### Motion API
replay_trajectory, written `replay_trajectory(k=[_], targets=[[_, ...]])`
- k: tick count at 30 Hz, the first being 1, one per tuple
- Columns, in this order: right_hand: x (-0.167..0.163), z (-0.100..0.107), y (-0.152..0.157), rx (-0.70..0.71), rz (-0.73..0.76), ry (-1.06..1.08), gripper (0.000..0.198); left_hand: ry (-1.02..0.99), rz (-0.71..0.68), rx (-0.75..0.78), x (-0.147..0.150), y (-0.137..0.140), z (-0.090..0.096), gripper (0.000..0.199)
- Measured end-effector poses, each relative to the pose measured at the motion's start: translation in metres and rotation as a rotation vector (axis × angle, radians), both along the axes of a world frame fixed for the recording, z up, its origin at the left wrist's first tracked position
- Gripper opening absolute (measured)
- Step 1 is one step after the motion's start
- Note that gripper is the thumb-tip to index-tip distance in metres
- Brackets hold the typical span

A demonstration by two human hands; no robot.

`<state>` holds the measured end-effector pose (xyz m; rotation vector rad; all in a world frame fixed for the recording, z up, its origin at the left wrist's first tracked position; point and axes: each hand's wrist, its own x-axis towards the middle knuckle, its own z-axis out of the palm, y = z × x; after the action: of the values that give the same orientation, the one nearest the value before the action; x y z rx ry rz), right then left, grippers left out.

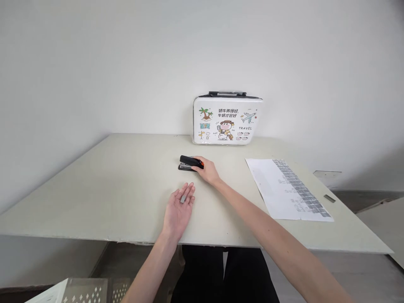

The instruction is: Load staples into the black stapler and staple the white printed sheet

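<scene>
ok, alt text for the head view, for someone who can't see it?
A right hand grips a black stapler on a pale table, while the left hand, palm up, bears a small grey strip on its fingers. Behind stands a white case; to the right lie a printed sheet and another grey strip.

Black stapler [188, 161], orange-red patch at rear. Behind stapler: white travel case [225, 120], multicolour cartoon print, black lettering. Right of stapler: white paper sheet [273, 189], grey blocks along one edge. Near side of stapler: grey staple strip [182, 199].
</scene>
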<state>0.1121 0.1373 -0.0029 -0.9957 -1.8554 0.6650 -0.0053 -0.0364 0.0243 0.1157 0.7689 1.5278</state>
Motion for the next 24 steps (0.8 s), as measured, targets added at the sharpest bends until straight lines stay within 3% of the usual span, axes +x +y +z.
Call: replay_trajectory(k=[3, 5, 9, 11, 14, 19, 24], targets=[[0.004, 0.013, -0.018, 0.071, -0.077, -0.04, 0.036, -0.019, -0.028, 0.014, 0.0, -0.001, 0.004, 0.037], [0.013, 0.023, -0.043, 0.206, -0.092, -0.081, 0.033, -0.037, -0.032, 0.03, 0.0, -0.001, 0.005, 0.041], [0.036, 0.038, -0.098, 0.461, 0.214, -0.285, 0.023, -0.037, -0.106, 0.052, -0.001, 0.0, 0.003, 0.039], [0.046, 0.041, -0.116, 0.48, 0.353, -0.376, 0.025, -0.031, -0.187, 0.064, 0.002, 0.001, 0.003, 0.04], [0.061, 0.04, -0.128, 0.485, 0.395, -0.428, 0.022, -0.014, -0.282, 0.064, 0.011, 0.001, 0.007, 0.042], [0.094, 0.035, -0.137, 0.521, 0.293, -0.408, 0.016, -0.006, -0.388, 0.032, 0.042, 0.003, 0.013, 0.037], [0.137, 0.036, -0.155, 0.433, 0.16, -0.353, 0.018, 0.027, -0.526, 0.035, 0.081, 0.006, 0.011, 0.042]])
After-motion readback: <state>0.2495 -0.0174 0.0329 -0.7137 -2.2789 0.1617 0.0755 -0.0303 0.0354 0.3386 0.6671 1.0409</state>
